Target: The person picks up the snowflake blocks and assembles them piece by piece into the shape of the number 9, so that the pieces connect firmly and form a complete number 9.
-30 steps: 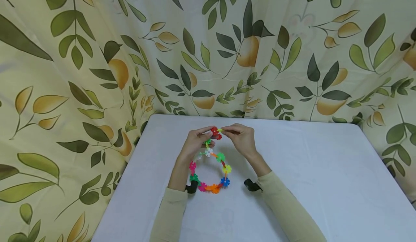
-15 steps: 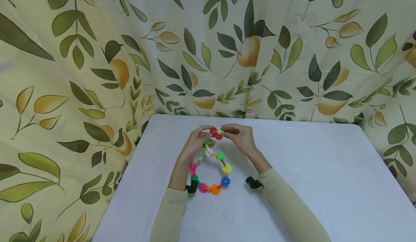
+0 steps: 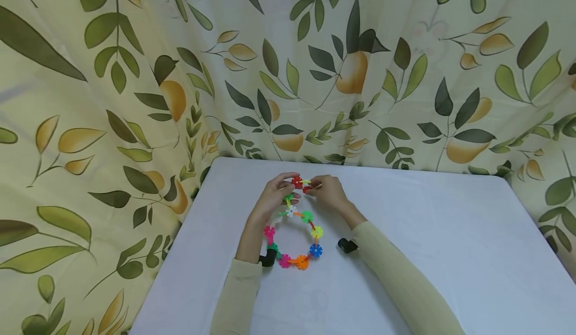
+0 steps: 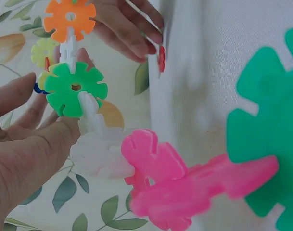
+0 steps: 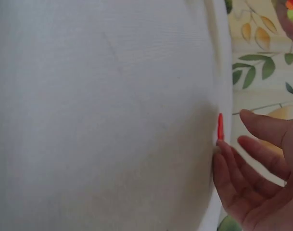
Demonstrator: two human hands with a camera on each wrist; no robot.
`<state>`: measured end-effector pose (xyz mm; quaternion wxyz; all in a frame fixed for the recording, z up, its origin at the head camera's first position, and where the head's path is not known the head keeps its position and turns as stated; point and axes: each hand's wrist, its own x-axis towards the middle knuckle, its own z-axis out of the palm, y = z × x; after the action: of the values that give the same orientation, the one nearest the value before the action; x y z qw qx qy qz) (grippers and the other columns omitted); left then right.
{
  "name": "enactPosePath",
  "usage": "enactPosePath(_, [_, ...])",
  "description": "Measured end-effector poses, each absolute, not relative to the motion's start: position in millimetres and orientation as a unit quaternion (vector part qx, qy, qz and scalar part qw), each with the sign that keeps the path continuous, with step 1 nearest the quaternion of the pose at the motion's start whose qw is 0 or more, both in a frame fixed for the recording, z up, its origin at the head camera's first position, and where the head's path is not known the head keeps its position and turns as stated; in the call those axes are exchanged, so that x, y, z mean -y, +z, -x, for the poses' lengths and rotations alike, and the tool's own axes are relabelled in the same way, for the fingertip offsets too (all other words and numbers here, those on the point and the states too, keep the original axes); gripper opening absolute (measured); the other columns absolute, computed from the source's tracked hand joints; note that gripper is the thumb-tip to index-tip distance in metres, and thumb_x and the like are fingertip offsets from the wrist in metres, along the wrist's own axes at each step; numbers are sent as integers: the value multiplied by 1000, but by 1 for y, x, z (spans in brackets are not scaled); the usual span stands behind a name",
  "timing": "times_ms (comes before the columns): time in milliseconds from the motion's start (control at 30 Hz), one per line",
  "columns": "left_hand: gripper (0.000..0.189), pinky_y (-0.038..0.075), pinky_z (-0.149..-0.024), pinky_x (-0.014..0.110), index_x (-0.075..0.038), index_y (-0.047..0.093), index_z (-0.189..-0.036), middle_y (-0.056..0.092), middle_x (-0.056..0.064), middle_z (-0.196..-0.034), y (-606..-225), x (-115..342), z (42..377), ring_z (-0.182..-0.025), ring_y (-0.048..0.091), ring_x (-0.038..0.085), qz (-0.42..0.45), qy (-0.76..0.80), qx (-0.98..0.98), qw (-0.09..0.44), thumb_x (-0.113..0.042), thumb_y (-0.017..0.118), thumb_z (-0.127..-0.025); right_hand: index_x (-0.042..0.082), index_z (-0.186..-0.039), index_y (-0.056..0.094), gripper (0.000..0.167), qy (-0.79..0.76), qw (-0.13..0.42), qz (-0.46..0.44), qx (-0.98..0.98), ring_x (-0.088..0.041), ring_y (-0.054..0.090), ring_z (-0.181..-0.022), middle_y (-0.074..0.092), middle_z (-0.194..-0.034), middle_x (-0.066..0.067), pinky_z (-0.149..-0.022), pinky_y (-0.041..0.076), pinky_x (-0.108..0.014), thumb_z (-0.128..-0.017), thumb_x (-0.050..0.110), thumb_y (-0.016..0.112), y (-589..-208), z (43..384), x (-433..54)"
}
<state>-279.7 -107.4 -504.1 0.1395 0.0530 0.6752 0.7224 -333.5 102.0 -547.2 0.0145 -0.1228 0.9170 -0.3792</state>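
Observation:
A chain of interlocking plastic snowflake discs (image 3: pixel 316 250) in several colours hangs in a loop below my left hand (image 3: pixel 271 197). The left fingers and thumb grip its upper part, near a green disc (image 4: pixel 64 96) in the left wrist view. A red disc (image 3: pixel 297 182) with a yellow-green one beside it shows at the left fingertips. Close by on the right is my right hand (image 3: pixel 330 194), its fingertips at another red disc (image 5: pixel 220 126), seen edge-on in the right wrist view. Its thumb and index finger stand apart; the fingers partly hide how that disc is held.
A white-covered table (image 3: pixel 427 235) lies under both hands. Behind it and at the left hangs a leaf-patterned curtain (image 3: pixel 252 100). Black wrist cameras (image 3: pixel 347 245) sit at both cuffs.
My right fingers have come away from the yellow-green disc and drawn slightly right, with the lower red disc at their tips. My left hand keeps its grip; the head view has shifted slightly.

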Motion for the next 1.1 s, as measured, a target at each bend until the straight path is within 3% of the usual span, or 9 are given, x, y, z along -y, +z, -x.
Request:
enactPosePath(133, [36,62,-85,40,-14,60,-145,57,33,-131,-505,107,280,-109,68,48,-58,718,-679,145,-11,55,-109,1,-114,77,33,-336,12,108,-935,-26,68,-92,75,-100,-10,-83,57,-43,-90,21,84,-550,337,-94])
enactPosePath(233, [37,62,-84,39,-12,59,-145,58,32,-129,-506,106,279,-112,65,54,-60,719,-678,142,-12,56,-109,2,-113,77,32,-312,0,99,-945,-25,64,-87,72,-96,-9,-77,56,-43,-89,23,84,-552,339,-89])
enactPosePath(367, [37,62,-83,37,-10,59,-145,57,34,-130,-504,104,279,-108,67,52,-68,722,-674,138,-11,56,-109,5,-111,78,27,-295,-13,93,-951,-25,65,-86,73,-95,-8,-74,56,-44,-89,20,82,-555,343,-85])
enactPosePath(567, [37,62,-83,35,-8,57,-146,51,40,-134,-504,105,278,-95,73,32,-69,722,-674,139,-10,54,-109,4,-106,79,25,-314,-5,91,-945,-26,66,-87,75,-94,-8,-80,55,-43,-85,15,86,-556,342,-87])
enactPosePath(800, [35,61,-87,42,-11,59,-144,55,35,-133,-504,106,279,-111,67,49,-58,715,-684,137,-12,55,-109,9,-89,80,11,-402,-8,90,-911,-18,65,-73,74,-80,-2,-66,52,-32,-84,15,88,-553,327,-98])
enactPosePath(933, [34,61,-89,44,-12,60,-142,58,33,-132,-503,106,280,-113,66,50,-55,710,-688,136,-14,58,-108,9,-92,81,8,-451,-26,87,-888,-16,69,-68,76,-80,-2,-59,52,-29,-88,15,85,-547,318,-107])
enactPosePath(1100, [33,61,-87,43,-12,61,-139,59,34,-131,-505,107,281,-113,66,52,-53,711,-688,135,-15,61,-107,6,-100,80,14,-555,-11,66,-829,-25,77,-73,79,-85,-7,-66,62,-35,-92,17,83,-537,309,-113])
